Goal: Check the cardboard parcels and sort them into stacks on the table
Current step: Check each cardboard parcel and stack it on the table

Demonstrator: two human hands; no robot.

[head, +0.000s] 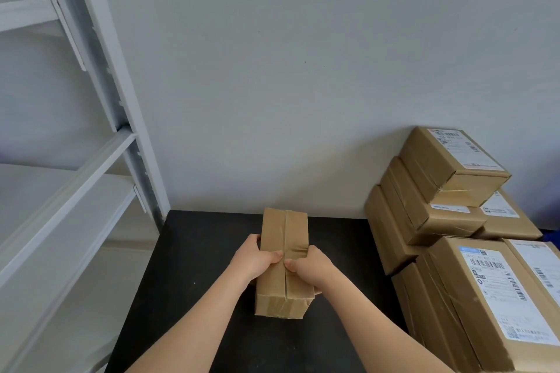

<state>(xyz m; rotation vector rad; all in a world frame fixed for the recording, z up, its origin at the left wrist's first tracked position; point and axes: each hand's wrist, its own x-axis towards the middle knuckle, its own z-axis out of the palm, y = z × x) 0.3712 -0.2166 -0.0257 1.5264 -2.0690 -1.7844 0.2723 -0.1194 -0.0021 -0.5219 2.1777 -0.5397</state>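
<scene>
We hold the parcel (284,260) mid-table (197,251), left hand (257,259) and right hand (310,265) gripping its sides, apparently checking its seam; next, we judge, it joins the stacks (439,206).

Brown taped cardboard parcel (284,263) on a black table (188,297), brown stacked parcels (454,221) bearing white barcode labels (497,288), pale grey wall (303,70), white shelving (75,160).
</scene>
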